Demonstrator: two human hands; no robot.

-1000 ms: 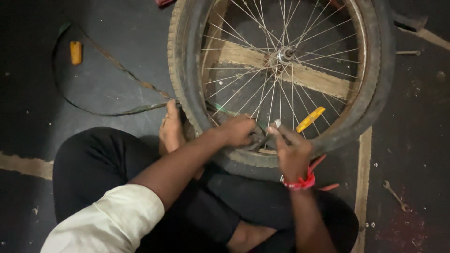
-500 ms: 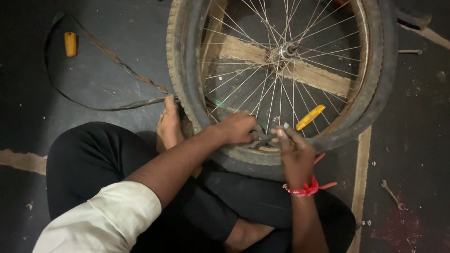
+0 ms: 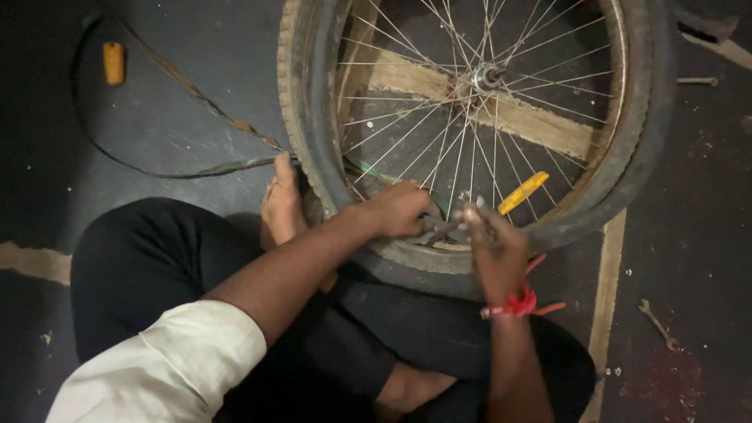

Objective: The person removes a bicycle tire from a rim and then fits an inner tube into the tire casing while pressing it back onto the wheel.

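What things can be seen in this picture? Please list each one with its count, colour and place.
bicycle wheel: one, silver spokes and rim, lying flat on the floor in front of the person
tyre: one, dark and worn, around the wheel
reflector: one, yellow, on the spokes near the hands
rubber strip: one, dark, looped on the floor at left
small cylinder: one, orange, floor at far left
spanner: one, grey, floor at lower right
floor: dark, with pale stripes
wrist thread: one, red, on the right wrist
foot: one, bare, against the tyre
left hand: at the rim, gripping something small and dark
right hand: at the rim, blurred, beside the left hand
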